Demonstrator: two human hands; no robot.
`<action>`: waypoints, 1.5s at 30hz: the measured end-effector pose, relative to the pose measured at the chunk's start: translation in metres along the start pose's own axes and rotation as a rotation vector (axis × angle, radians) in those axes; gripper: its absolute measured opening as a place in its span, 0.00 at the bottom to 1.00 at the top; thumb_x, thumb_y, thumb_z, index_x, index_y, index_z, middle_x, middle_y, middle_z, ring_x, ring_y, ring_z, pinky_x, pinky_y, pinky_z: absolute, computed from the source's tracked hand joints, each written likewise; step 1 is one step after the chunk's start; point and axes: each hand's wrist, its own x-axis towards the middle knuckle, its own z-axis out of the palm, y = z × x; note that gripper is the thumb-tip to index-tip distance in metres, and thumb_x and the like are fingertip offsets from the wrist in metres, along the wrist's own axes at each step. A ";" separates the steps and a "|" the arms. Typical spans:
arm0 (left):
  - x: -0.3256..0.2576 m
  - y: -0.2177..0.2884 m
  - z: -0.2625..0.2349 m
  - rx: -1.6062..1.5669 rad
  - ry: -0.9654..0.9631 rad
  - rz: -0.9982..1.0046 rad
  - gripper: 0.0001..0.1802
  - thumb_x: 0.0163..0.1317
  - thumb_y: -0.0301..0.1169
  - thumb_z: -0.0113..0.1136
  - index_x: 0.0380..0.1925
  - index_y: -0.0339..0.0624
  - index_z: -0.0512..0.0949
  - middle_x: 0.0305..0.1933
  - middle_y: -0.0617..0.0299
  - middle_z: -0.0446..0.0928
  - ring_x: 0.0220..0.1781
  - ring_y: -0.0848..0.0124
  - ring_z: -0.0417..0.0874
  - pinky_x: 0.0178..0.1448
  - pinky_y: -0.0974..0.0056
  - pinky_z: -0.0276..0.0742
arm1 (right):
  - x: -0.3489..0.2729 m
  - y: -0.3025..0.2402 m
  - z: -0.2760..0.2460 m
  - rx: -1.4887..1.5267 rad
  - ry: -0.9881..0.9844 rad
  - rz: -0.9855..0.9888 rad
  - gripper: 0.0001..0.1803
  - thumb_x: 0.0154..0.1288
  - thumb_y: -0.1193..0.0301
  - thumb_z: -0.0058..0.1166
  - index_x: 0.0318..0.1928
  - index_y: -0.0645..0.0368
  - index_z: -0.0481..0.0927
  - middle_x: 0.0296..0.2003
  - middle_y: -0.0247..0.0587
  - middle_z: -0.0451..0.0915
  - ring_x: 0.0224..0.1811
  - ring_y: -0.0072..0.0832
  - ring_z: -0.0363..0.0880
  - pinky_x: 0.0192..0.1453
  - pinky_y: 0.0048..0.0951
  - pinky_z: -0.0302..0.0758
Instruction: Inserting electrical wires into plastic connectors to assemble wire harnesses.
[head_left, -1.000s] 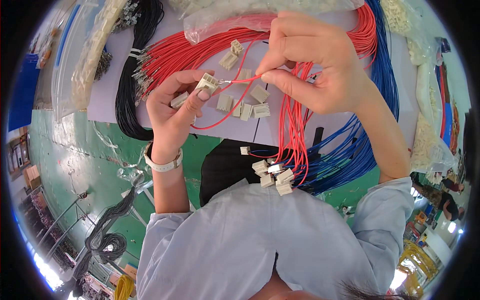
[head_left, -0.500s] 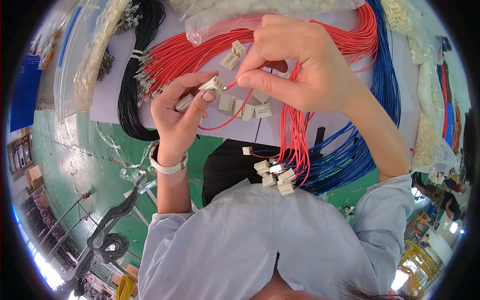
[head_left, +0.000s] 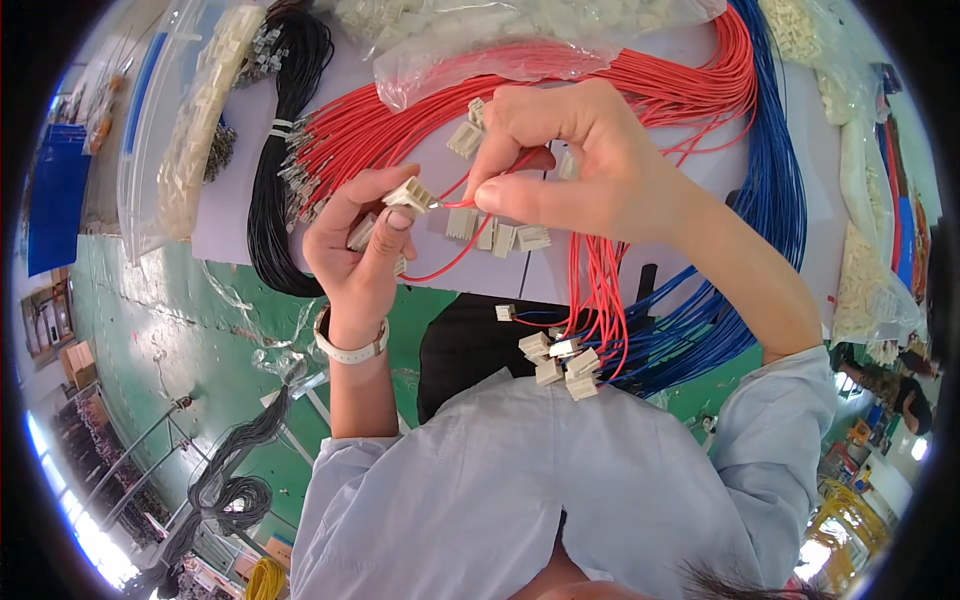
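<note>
My left hand (head_left: 350, 245) is closed around a white plastic connector housing (head_left: 408, 194), held between thumb and fingers. More white housings (head_left: 362, 233) rest in its palm, partly hidden. Between thumb and forefinger, my right hand (head_left: 590, 165) pinches a red wire (head_left: 455, 205) close to its end. The wire's metal tip is right at the housing's open side; whether it has entered cannot be made out. Loose white housings (head_left: 505, 240) lie on the table under my right hand. Red wires with several housings (head_left: 548, 362) on their ends hang over the table edge toward my lap.
A fanned bundle of red wires (head_left: 390, 110) with metal ends crosses the table. Black wires (head_left: 268, 200), tied with a band, lie left; blue wires (head_left: 780, 150) run down the right. Clear plastic bags (head_left: 450, 75) of housings sit at the back. A clear bin (head_left: 150, 200) stands left.
My right hand has come down nearer to me, still pinching the red wire. The left hand and its housing are slightly lower, and the whole view has shifted a little.
</note>
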 end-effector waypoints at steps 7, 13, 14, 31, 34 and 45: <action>-0.006 0.001 0.009 0.054 -0.010 0.062 0.16 0.65 0.29 0.65 0.49 0.28 0.80 0.37 0.60 0.78 0.26 0.81 0.74 0.27 0.77 0.70 | -0.009 0.000 0.010 -0.315 0.139 -0.070 0.04 0.51 0.76 0.69 0.30 0.56 0.87 0.22 0.30 0.74 0.29 0.24 0.68 0.33 0.27 0.64; -0.010 0.001 0.016 0.109 -0.042 0.077 0.12 0.66 0.26 0.62 0.46 0.29 0.81 0.36 0.61 0.77 0.26 0.82 0.74 0.27 0.77 0.69 | -0.013 0.013 0.019 -0.376 0.104 -0.184 0.04 0.51 0.76 0.69 0.27 0.56 0.85 0.22 0.31 0.75 0.28 0.26 0.68 0.32 0.29 0.65; -0.013 -0.002 0.014 0.104 -0.065 0.090 0.12 0.66 0.24 0.62 0.47 0.29 0.80 0.36 0.61 0.78 0.26 0.82 0.74 0.28 0.77 0.70 | -0.016 0.014 0.022 -0.321 0.117 -0.141 0.06 0.52 0.73 0.68 0.25 0.59 0.83 0.22 0.34 0.75 0.28 0.30 0.70 0.32 0.32 0.67; -0.043 -0.004 0.029 -0.243 0.089 -0.005 0.05 0.57 0.23 0.62 0.34 0.35 0.81 0.38 0.55 0.73 0.28 0.74 0.73 0.35 0.71 0.70 | 0.065 0.017 0.000 -0.687 -0.296 0.045 0.08 0.53 0.78 0.52 0.34 0.63 0.82 0.36 0.44 0.81 0.37 0.40 0.83 0.41 0.39 0.78; -0.036 -0.010 0.021 0.102 -0.053 0.185 0.08 0.59 0.25 0.66 0.36 0.34 0.79 0.37 0.56 0.76 0.30 0.76 0.74 0.35 0.72 0.71 | 0.047 0.032 -0.003 -0.698 -0.350 0.029 0.09 0.53 0.79 0.55 0.37 0.62 0.82 0.38 0.45 0.81 0.39 0.42 0.82 0.42 0.39 0.78; -0.018 0.018 0.029 -0.226 0.182 -0.242 0.16 0.72 0.34 0.56 0.51 0.32 0.71 0.27 0.55 0.80 0.19 0.79 0.72 0.22 0.76 0.62 | 0.025 0.022 0.014 -0.606 -0.124 -0.322 0.22 0.47 0.77 0.63 0.46 0.57 0.76 0.36 0.36 0.78 0.39 0.37 0.80 0.41 0.37 0.77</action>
